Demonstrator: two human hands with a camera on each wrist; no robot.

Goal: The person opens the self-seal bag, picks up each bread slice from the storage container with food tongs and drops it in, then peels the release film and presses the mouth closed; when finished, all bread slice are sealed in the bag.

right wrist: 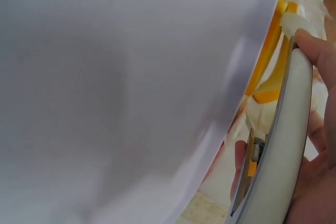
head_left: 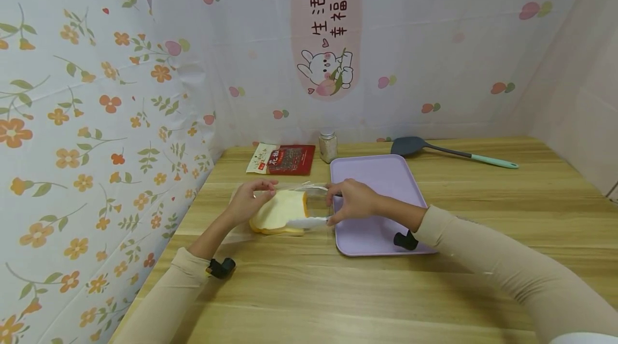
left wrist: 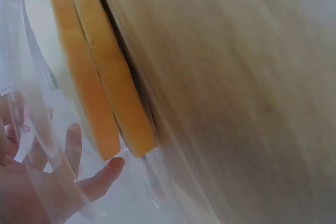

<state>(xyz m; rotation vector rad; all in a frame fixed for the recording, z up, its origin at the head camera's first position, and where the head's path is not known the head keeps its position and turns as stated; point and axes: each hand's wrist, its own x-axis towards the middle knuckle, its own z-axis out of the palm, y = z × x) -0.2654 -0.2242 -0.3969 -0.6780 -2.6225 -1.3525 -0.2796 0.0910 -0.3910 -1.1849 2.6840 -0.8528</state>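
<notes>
Two white bread slices with orange crust (head_left: pixel 276 211) lie close over the wooden table inside a clear plastic bag (left wrist: pixel 136 187). At their left end is my left hand (head_left: pixel 245 205), thumb and forefinger pinching the bag film while the other fingers spread behind it. My right hand (head_left: pixel 353 200) holds a pair of tongs (right wrist: pixel 291 140) with white curved handles and grey metal edges. Spread apart, the tongs' arms reach left from the tray's edge. One pale tong head (head_left: pixel 305 222) overlaps the near edge of the bread.
A lilac tray (head_left: pixel 379 172) lies right of the bread, under my right forearm. Behind are a red-and-white spice packet (head_left: pixel 289 160) and a small glass jar (head_left: pixel 328 148). A dark spatula with a mint handle (head_left: pixel 410 145) rests at the back right. Patterned cloth hangs behind and left.
</notes>
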